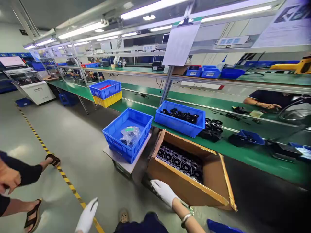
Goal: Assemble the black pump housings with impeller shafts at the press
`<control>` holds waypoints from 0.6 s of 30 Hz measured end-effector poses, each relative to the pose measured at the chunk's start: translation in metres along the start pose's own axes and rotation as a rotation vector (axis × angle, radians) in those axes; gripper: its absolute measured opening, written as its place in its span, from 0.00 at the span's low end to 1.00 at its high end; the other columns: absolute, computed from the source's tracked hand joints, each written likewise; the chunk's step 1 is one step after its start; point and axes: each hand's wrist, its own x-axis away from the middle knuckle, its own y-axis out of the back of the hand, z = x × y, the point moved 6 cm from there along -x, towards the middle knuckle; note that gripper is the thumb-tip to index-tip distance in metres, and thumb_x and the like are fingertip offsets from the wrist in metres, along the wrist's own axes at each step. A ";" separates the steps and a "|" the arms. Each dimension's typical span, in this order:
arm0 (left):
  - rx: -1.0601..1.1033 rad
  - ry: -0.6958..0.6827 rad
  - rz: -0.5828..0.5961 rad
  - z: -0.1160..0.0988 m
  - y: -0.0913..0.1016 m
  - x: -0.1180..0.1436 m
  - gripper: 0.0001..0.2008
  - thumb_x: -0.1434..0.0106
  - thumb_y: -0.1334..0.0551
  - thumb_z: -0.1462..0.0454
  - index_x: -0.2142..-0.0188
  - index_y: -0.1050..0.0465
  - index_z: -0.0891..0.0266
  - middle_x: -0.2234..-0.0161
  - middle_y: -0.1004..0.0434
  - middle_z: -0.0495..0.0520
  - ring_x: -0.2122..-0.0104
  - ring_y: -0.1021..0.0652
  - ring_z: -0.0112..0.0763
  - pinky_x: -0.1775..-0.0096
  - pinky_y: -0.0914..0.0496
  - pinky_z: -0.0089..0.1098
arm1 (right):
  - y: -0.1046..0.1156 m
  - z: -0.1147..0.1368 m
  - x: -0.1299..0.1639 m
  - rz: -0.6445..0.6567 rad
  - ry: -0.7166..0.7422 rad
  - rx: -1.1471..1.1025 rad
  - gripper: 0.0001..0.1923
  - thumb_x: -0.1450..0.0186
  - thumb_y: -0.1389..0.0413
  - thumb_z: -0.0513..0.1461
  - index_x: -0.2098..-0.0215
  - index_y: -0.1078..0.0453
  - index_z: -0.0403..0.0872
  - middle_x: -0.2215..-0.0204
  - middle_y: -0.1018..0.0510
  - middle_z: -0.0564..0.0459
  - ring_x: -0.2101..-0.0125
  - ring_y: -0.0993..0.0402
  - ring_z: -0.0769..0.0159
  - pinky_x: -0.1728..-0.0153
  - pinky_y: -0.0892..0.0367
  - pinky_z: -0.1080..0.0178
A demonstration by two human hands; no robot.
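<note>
cardboard, brown and corrugated, makes up the big open carton (pixel 194 191) that sits on the floor against the edge of the green workbench (pixel 255 158), just right of a low stand (pixel 126 161) bearing a blue bin. i'd judge the carton heavy: it is packed with a tight layer of round black parts (pixel 179 161), too many and too shadowed to count, likely more below. its walls look stiff enough, but the flaps are splayed and would fold under load, so a hold low on the side walls or under the bottom corners seems safer than the rim. the right hand (pixel 164 191), in a white glove, lies flat with fingers spread on the carton's near left corner, touching but not clamped on it. the left hand (pixel 87 216), also gloved white, hangs open in the air over the floor, well apart from the right and holding nothing. counted: one carton; four blue bins close by, namely the one on the stand (pixel 127 132) with one clear plastic bag (pixel 131 135) inside, one on the bench (pixel 181 119) holding more black parts, a small one further right (pixel 250 137), and one stacked on a single yellow bin (pixel 108 99) further back. one loose heap of black parts (pixel 211 129) lies on the bench. another person's sandalled feet (pixel 32 216) stand at the left.
</note>
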 end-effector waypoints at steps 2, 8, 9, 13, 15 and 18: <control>0.042 -0.078 0.009 -0.023 -0.005 -0.057 0.12 0.32 0.41 0.60 0.53 0.28 0.62 0.52 0.24 0.56 0.52 0.23 0.40 0.49 0.28 0.44 | 0.019 0.028 -0.029 -0.045 0.059 0.007 0.19 0.31 0.54 0.43 0.53 0.24 0.48 0.53 0.20 0.48 0.50 0.26 0.56 0.47 0.34 0.59; 0.086 -0.392 -0.050 -0.129 0.002 -0.179 0.17 0.32 0.51 0.59 0.52 0.27 0.60 0.47 0.25 0.56 0.45 0.27 0.37 0.38 0.38 0.39 | 0.041 0.122 -0.123 -0.057 0.392 0.020 0.20 0.27 0.58 0.44 0.47 0.29 0.47 0.50 0.23 0.49 0.49 0.28 0.63 0.45 0.35 0.62; 0.079 -0.435 -0.048 -0.147 0.001 -0.192 0.17 0.32 0.51 0.60 0.53 0.27 0.60 0.47 0.26 0.56 0.45 0.27 0.36 0.37 0.39 0.39 | 0.035 0.137 -0.139 -0.034 0.463 0.033 0.19 0.27 0.57 0.43 0.47 0.30 0.48 0.51 0.23 0.49 0.50 0.27 0.63 0.46 0.35 0.63; 0.025 -0.547 0.016 -0.201 -0.016 -0.233 0.17 0.31 0.52 0.64 0.54 0.26 0.61 0.46 0.27 0.57 0.44 0.28 0.34 0.39 0.37 0.38 | 0.009 0.175 -0.191 0.039 0.702 0.129 0.13 0.29 0.53 0.38 0.49 0.30 0.46 0.54 0.23 0.47 0.54 0.27 0.62 0.49 0.33 0.60; -0.014 -0.575 0.076 -0.217 -0.029 -0.250 0.16 0.32 0.51 0.66 0.55 0.26 0.61 0.47 0.26 0.57 0.46 0.26 0.33 0.41 0.35 0.38 | 0.009 0.173 -0.207 0.037 0.761 0.193 0.10 0.30 0.50 0.36 0.55 0.29 0.44 0.59 0.23 0.44 0.58 0.27 0.59 0.53 0.32 0.57; -0.076 -0.603 0.192 -0.237 -0.048 -0.272 0.14 0.33 0.49 0.67 0.56 0.25 0.59 0.48 0.24 0.55 0.47 0.25 0.33 0.42 0.33 0.35 | 0.026 0.152 -0.215 -0.007 0.790 0.258 0.07 0.31 0.49 0.35 0.59 0.29 0.44 0.64 0.23 0.43 0.62 0.27 0.58 0.58 0.31 0.55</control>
